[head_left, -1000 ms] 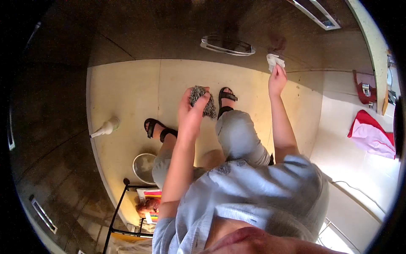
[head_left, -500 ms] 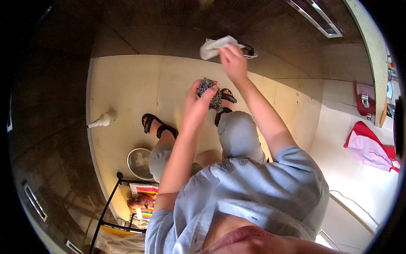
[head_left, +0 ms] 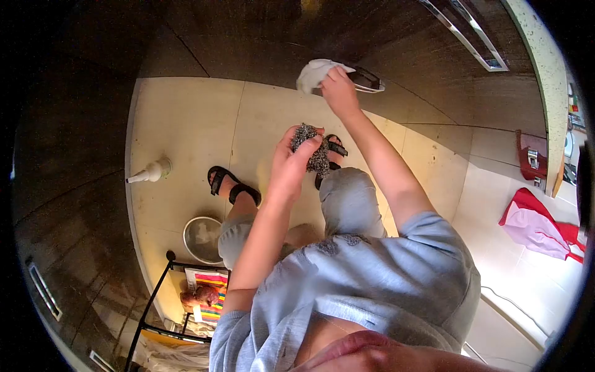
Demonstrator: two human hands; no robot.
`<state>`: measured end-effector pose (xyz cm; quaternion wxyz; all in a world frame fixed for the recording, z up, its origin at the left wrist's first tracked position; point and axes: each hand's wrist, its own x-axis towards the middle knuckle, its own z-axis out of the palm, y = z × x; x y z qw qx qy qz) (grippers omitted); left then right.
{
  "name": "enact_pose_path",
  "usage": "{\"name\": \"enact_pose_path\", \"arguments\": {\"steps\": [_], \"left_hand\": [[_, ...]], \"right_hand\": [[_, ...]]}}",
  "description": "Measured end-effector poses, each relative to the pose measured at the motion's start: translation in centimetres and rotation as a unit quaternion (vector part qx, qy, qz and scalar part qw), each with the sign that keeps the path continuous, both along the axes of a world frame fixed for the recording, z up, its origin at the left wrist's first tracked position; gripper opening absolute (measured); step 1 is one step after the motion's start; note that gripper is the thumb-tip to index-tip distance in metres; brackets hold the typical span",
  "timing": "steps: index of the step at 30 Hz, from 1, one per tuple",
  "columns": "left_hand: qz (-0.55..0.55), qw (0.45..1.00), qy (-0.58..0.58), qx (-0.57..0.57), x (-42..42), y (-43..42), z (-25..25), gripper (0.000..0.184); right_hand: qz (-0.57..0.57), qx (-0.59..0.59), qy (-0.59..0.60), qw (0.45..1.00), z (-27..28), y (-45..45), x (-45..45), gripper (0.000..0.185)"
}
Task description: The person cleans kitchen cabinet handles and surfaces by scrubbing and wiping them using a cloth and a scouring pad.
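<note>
My left hand is closed around a grey steel wool scrubber, held in the air above my feet. Further forward, my right hand pinches a white cloth. The cloth lies against the left end of a shiny metal handle on the dark cabinet front and hides that end. The handle's right part shows beyond my fingers.
A white squeeze bottle stands on the tiled floor at left. Nearby are a round bin and a black metal rack. Another cabinet handle is at upper right. A red and pink cloth is at right.
My right hand has shifted the white cloth slightly left along the handle, so more of the handle shows. My left hand keeps its hold on the scrubber. The view has tilted slightly.
</note>
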<state>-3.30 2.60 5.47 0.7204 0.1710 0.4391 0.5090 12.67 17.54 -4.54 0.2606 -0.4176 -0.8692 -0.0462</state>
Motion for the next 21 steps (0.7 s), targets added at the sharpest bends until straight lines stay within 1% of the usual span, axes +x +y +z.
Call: {"name": "enact_pose_path", "arguments": {"steps": [1, 4, 7, 10, 11, 14, 15, 16, 18, 19, 21], "left_hand": [[0.004, 1.0, -0.007, 0.001, -0.1, 0.1, -0.1, 0.022], [0.026, 0.999, -0.004, -0.02, -0.4, 0.1, -0.2, 0.022], [0.012, 1.0, -0.026, -0.013, -0.7, 0.2, -0.3, 0.024], [0.072, 0.996, -0.033, -0.04, 0.0, 0.3, -0.3, 0.026], [0.076, 0.996, -0.03, -0.043, 0.2, 0.4, -0.4, 0.027], [0.08, 0.996, -0.01, -0.047, 0.2, 1.1, -0.7, 0.03], [0.076, 0.996, -0.003, -0.049, 0.1, 1.2, -1.1, 0.032], [0.073, 0.996, 0.003, -0.052, -0.1, 1.2, -1.2, 0.034], [0.115, 0.99, -0.036, -0.067, -0.5, 1.4, -0.5, 0.036], [0.134, 0.986, -0.057, -0.077, -0.5, 1.4, -0.1, 0.036], [0.134, 0.987, -0.051, -0.078, -0.2, 1.2, 0.1, 0.036]], "right_hand": [[-0.019, -0.009, -0.004, 1.0, -0.1, 0.4, -0.5, 0.003], [-0.008, -0.038, -0.02, 0.999, 1.0, -0.1, -0.4, 0.003], [0.007, -0.024, -0.039, 0.999, 1.6, 0.0, 1.0, 0.003], [0.016, -0.004, 0.014, 1.0, 1.0, 0.2, -0.4, 0.003], [0.023, -0.037, -0.004, 0.999, 0.9, 0.3, -1.0, 0.005], [0.031, -0.045, -0.031, 0.998, 1.6, 0.7, -2.6, 0.006], [0.033, -0.028, -0.015, 0.999, 1.3, 0.5, -2.2, 0.006], [-0.004, -0.013, -0.007, 1.0, 0.8, 0.0, -1.5, 0.006], [-0.071, 0.024, 0.008, 0.997, 0.2, -0.5, 0.0, 0.006], [-0.085, -0.013, -0.043, 0.995, 0.0, -1.0, 0.7, 0.005], [-0.043, -0.021, -0.017, 0.999, -0.3, -0.7, 0.7, 0.004]]}}
